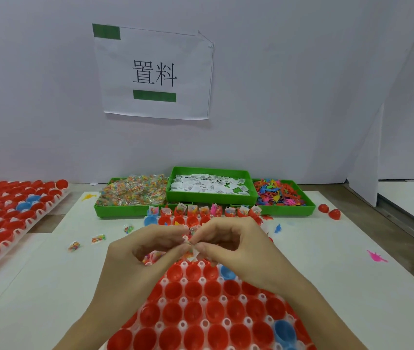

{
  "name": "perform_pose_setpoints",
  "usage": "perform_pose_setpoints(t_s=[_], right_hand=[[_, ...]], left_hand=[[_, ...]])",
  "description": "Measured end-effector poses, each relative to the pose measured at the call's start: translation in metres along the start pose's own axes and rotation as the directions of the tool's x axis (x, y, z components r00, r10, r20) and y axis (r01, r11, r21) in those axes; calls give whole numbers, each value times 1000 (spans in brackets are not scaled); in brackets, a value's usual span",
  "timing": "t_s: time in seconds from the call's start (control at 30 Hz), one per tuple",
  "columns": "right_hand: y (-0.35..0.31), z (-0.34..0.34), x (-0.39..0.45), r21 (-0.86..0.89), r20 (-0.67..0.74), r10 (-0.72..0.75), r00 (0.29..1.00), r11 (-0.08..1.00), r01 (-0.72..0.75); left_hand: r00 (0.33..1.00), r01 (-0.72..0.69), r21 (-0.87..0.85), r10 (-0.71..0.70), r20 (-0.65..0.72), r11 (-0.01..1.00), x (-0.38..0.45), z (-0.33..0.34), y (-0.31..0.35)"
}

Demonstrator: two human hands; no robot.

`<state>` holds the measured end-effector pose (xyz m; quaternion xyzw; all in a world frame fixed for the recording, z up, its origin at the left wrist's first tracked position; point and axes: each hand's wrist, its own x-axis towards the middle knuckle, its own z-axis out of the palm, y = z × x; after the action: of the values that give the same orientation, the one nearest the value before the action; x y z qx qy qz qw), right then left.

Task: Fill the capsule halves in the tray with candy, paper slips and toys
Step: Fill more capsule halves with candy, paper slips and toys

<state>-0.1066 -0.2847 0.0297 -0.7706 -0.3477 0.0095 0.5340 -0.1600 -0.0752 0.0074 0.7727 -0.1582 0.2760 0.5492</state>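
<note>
A white tray (183, 324) of red and a few blue capsule halves (192, 290) lies in front of me. Its far row (204, 210) holds halves stuffed with candy, slips and toys. My left hand (135, 253) and my right hand (233, 246) meet above the tray's middle. Together their fingertips pinch a small bundle of candy packet and paper slip (192, 248). More candy packets (151, 257) sit in my left palm. Behind the tray stand three green bins: candy (130, 192), paper slips (211, 185), plastic toys (280, 193).
A second tray of red and blue capsule halves (6, 215) lies at the left. Loose candy packets (98, 238) sit left of my hands. Two red halves (329, 210), a blue toy (278, 228) and a pink toy (376, 256) lie at the right. A paper sign (154, 72) hangs on the wall.
</note>
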Motion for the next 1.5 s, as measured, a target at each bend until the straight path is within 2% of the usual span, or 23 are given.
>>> perform_pose_setpoints(t_s=[0.1,0.23,0.3,0.37,0.47,0.53,0.6,0.73,0.87,1.0,1.1,1.2,1.3,1.4,1.5], right_hand=[[5,-9,2,-28,-33,33,999,999,-34],[25,-38,6,-55,-246,82,966,994,-98],[41,-57,7,-65,-396,112,911,987,-150],[60,-75,7,-83,-545,131,828,974,-209],[89,-96,16,-218,-667,136,732,904,-367],[104,-108,28,-324,-669,137,730,831,-453],[113,-119,43,-429,-626,156,764,749,-505],[125,-131,69,-565,-479,242,844,650,-508],[136,-138,85,-579,-421,389,819,580,-573],[140,-142,87,-567,-432,399,809,577,-588],[139,-139,78,-479,-498,332,801,664,-573],[129,-133,62,-291,-631,247,736,804,-519],[106,-123,43,-90,-686,254,682,900,-426],[74,-101,20,118,-616,315,722,943,-311],[44,-76,-5,321,-491,378,785,916,-240]], left_hand=[[1000,-27,16,27,0,1000,0,1,0],[1000,-29,-13,29,3,1000,1,1,0],[1000,-25,-21,25,16,999,1,0,0],[999,-26,-10,26,28,1000,1,-1,-2],[999,-20,15,20,36,1000,1,-2,-4],[999,-12,20,11,42,1000,0,-1,-5],[999,-18,33,16,45,999,0,-1,-6],[998,-25,46,23,51,999,2,-4,-7],[999,-23,31,21,50,999,4,-5,-9],[999,-18,36,16,50,999,4,-5,-11],[999,-18,48,16,51,999,3,-4,-10],[999,-17,63,14,48,998,2,-3,-8],[999,-9,65,6,44,998,0,-1,-5],[999,18,13,-18,48,1000,-2,2,-3],[995,85,-37,-83,53,996,-5,5,0]])
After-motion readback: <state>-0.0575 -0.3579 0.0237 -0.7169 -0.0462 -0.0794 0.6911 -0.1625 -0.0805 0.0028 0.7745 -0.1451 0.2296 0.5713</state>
